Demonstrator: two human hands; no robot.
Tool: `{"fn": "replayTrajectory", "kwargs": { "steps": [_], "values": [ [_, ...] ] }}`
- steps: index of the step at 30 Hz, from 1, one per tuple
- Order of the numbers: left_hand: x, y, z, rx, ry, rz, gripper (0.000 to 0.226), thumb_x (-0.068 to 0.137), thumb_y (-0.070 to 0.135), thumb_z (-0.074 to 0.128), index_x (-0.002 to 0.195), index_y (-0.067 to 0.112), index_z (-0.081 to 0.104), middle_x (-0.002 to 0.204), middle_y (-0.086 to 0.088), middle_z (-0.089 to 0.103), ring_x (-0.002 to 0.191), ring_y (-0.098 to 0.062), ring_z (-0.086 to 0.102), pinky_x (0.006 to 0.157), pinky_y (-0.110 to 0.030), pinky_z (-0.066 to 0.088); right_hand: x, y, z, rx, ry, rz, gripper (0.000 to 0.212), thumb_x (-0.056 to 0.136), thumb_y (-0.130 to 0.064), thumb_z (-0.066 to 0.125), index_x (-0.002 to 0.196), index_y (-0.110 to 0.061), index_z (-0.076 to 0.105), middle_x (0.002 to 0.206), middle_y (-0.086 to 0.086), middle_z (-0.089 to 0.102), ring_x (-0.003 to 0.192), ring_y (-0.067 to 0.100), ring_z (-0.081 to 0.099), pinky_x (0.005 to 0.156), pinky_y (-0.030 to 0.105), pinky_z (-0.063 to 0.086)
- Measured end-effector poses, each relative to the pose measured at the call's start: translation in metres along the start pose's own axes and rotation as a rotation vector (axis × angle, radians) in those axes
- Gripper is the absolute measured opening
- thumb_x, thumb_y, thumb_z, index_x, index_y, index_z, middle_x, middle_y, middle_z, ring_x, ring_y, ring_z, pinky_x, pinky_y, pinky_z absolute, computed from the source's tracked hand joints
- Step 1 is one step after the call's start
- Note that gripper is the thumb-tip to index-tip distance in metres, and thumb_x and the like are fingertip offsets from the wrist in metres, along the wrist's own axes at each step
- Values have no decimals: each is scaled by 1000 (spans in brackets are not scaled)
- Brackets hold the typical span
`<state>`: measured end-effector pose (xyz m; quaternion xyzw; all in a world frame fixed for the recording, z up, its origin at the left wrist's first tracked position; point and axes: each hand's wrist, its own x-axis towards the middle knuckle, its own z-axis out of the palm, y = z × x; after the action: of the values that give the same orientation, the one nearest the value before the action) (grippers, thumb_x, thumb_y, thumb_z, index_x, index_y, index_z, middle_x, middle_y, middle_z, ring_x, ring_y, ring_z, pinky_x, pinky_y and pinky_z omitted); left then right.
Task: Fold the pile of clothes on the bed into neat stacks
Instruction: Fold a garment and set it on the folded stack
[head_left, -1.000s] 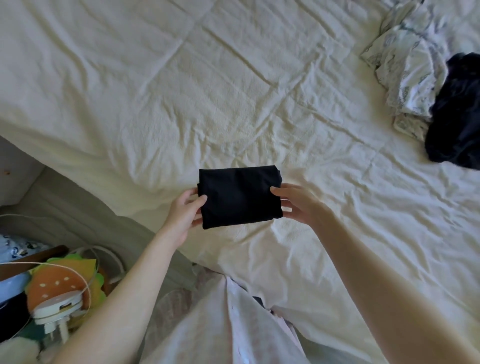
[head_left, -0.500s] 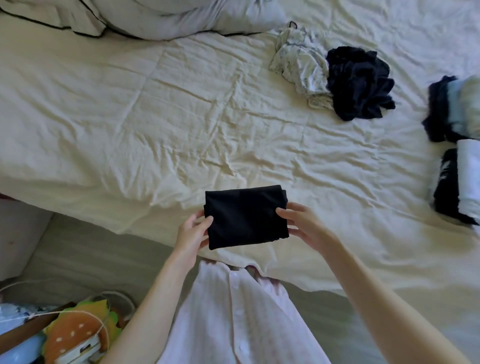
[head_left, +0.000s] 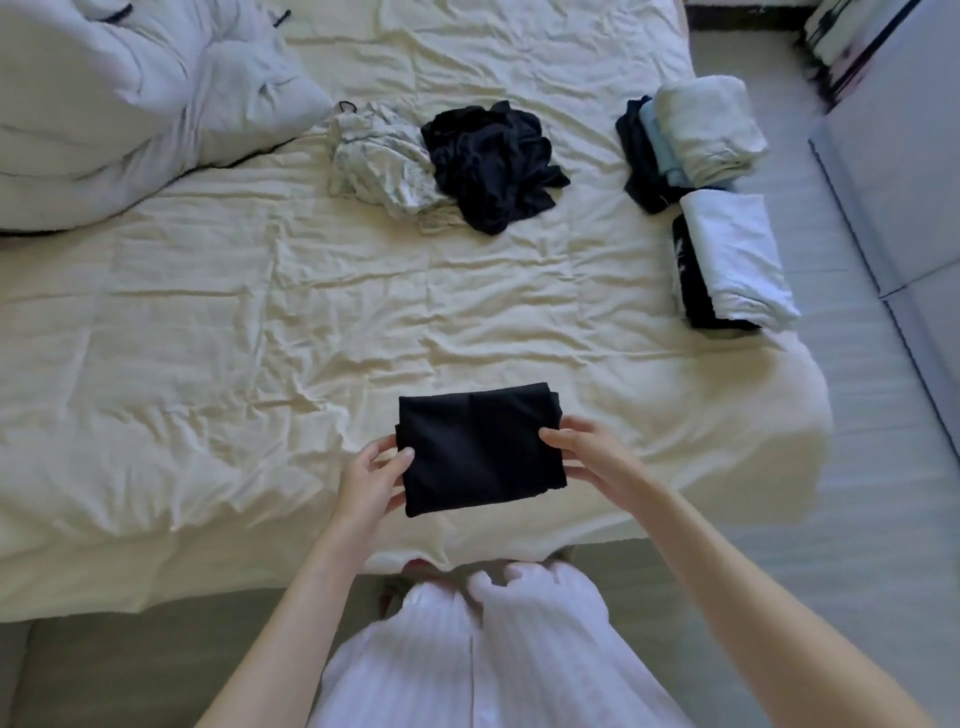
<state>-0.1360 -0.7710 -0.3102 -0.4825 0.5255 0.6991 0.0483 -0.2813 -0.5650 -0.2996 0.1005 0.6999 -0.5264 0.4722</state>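
You hold a folded black garment near the front edge of the bed. Your left hand pinches its left edge, the thumb on top. Your right hand grips the right edge, fingers curled around the fabric. Farther away lie a crumpled black garment touching a crumpled patterned one, and two folded stacks at the right.

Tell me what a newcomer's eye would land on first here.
First, the folded black cloth rectangle at the near edge of the cream bed sheet, held by the left hand and right hand. Next, the crumpled black garment beside a rumpled pale printed garment further back, and two folded stacks at right.
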Motion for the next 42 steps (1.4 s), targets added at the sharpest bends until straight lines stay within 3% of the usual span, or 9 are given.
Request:
{"fn": "replayTrajectory", "kwargs": {
  "steps": [13, 20, 26, 28, 30, 34, 38, 40, 42],
  "values": [
    [83, 98, 326, 361, -195, 112, 19, 92, 12, 57, 106, 22, 64, 77, 8, 71, 71, -6, 67, 67, -25, 53, 50, -30, -275, 314, 246, 80, 16, 89, -9, 61, 105, -6, 60, 105, 8, 66, 92, 22, 66, 66, 32, 55],
    [161, 194, 494, 786, -274, 540, 27, 91, 18, 55, 116, 18, 66, 101, -2, 69, 92, -13, 64, 86, -29, 51, 102, -70, -352, 756, 339, -85, 18, 91, -9, 57, 108, -10, 61, 100, 3, 69, 85, 18, 67, 67, 35, 56],
    [225, 245, 599, 926, -296, 853, 18, 89, 24, 61, 104, 23, 70, 81, 10, 61, 72, 3, 54, 63, -4, 38, 165, -89, -384, 1072, 419, -114, 17, 90, -9, 60, 105, -2, 61, 98, 10, 67, 95, 24, 65, 82, 38, 56],
    [246, 236, 615, 977, -242, 900, 21, 90, 20, 57, 107, 23, 70, 93, 7, 65, 79, 4, 56, 66, -3, 40, 183, -87, -389, 1102, 406, -79, 14, 91, -7, 59, 104, -1, 60, 94, 11, 67, 90, 23, 65, 81, 38, 56],
    [264, 212, 619, 1189, -261, 903, 32, 92, 14, 52, 121, 19, 63, 122, -4, 59, 109, -13, 55, 90, -22, 44, 195, -84, -390, 1029, 399, 7, 13, 93, -4, 53, 105, 0, 57, 90, 11, 64, 82, 22, 64, 78, 35, 55],
    [280, 161, 605, 1651, -568, 736, 53, 95, 34, 51, 145, 26, 34, 157, -10, 14, 144, -29, 11, 117, -40, 16, 205, -68, -387, 710, 614, 112, 16, 94, -10, 51, 104, 2, 57, 76, 4, 59, 72, 22, 61, 65, 30, 53],
    [287, 143, 594, 1756, -582, 872, 65, 92, 50, 48, 148, 35, 19, 159, -3, -5, 146, -26, -7, 117, -46, 7, 198, -56, -388, -191, 1095, -325, 24, 88, -14, 60, 111, -8, 60, 108, 5, 58, 110, 25, 52, 88, 29, 39],
    [286, 137, 592, 1761, -569, 916, 64, 93, 49, 46, 149, 34, 18, 159, -3, -5, 145, -27, -8, 116, -47, 5, 203, -54, -391, -602, 966, -476, 40, 90, -18, 58, 130, -12, 54, 135, 12, 50, 130, 28, 41, 106, 41, 32],
    [286, 134, 590, 1783, -556, 925, 61, 94, 48, 43, 149, 33, 20, 159, -2, -4, 145, -27, -10, 116, -47, 2, 209, -54, -396, -848, 730, -382, 46, 98, -29, 44, 143, -21, 38, 153, 5, 28, 144, 22, 19, 115, 44, 12]
  ]
}}
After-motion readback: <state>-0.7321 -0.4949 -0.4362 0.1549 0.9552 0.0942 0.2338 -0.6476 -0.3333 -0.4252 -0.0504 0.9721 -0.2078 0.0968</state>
